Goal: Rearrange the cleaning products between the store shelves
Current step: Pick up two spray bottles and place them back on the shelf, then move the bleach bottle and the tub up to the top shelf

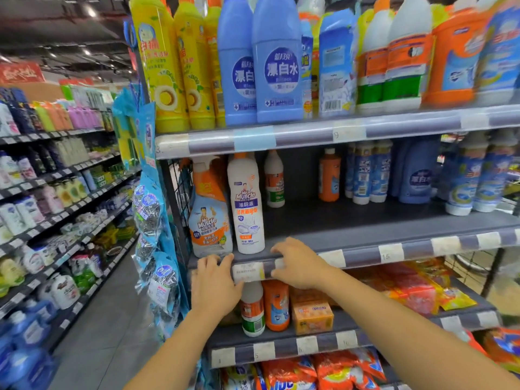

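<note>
Both my hands rest on the front rail of the middle shelf (365, 256). My left hand (215, 285) lies with fingers spread just below an orange-and-white spray bottle (209, 212). My right hand (298, 264) curls its fingers over the rail edge beside a white Mr Muscle bottle (247, 204). Neither hand holds a product. Further back on that shelf stand a small white bottle (274, 178), an orange bottle (329, 174) and blue bottles (368, 171).
The top shelf carries yellow bottles (166, 66), blue bleach bottles (277, 60) and orange jugs (455, 57). The lower shelf holds a white bottle (253, 312), an orange bottle (276, 305) and an orange box (312, 316). Hanging packs (153, 220) line the shelf end; an aisle (107, 319) runs left.
</note>
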Motion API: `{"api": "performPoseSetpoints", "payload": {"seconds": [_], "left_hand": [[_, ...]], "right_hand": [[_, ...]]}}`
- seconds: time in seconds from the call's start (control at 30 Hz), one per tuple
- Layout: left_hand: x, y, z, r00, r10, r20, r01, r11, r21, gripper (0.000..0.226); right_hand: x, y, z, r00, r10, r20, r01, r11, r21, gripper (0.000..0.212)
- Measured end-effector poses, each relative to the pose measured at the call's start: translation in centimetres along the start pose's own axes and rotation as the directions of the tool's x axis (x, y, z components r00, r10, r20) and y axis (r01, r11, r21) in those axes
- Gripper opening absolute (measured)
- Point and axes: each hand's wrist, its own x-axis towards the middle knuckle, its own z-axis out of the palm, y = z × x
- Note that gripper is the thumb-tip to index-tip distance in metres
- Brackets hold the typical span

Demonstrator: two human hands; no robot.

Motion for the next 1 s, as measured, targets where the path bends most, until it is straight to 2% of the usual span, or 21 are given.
{"api": "performPoseSetpoints", "payload": {"seconds": [0.13, 0.27, 0.33, 0.43, 0.6, 0.8, 1.0], "left_hand": [[-0.2, 1.6, -3.3, 0.944, -0.014, 0.328, -0.014, 0.996, 0.083, 0.081], [-1.7, 5.9, -7.8, 0.797, 0.051, 0.602, -0.107, 0.993, 0.058, 0.062], [-2.6, 8.5, -10.1, 0.739, 0.083, 0.669, -0.145, 0.989, 0.037, 0.057], [-3.8, 12.2, -13.5, 0.746, 0.110, 0.657, -0.177, 0.984, 0.036, 0.059], [-6.2, 17.0, -17.9, 0.773, 0.094, 0.627, -0.154, 0.987, 0.042, 0.070], [-9.1, 22.8, -22.2, 0.737, 0.089, 0.671, -0.126, 0.992, 0.007, 0.069], [-10.2, 25.8, -25.7, 0.734, 0.058, 0.677, -0.109, 0.993, 0.034, 0.069]], "right_hand": [[-2.3, 0.7, -2.3, 0.992, -0.044, 0.115, 0.050, 0.997, -0.055, 0.053], [-4.9, 2.1, -5.6, 0.969, -0.063, 0.239, 0.098, 0.986, -0.138, 0.059], [-6.4, 3.0, -7.8, 0.960, -0.065, 0.273, 0.117, 0.977, -0.177, 0.057], [-8.9, 4.4, -11.3, 0.945, -0.073, 0.317, 0.148, 0.965, -0.219, 0.057], [-13.2, 6.8, -16.9, 0.942, -0.093, 0.323, 0.160, 0.969, -0.186, 0.058], [-18.5, 9.9, -21.8, 0.951, -0.134, 0.278, 0.186, 0.968, -0.167, 0.059], [-21.5, 11.4, -25.7, 0.952, -0.153, 0.267, 0.200, 0.967, -0.160, 0.057]]}}
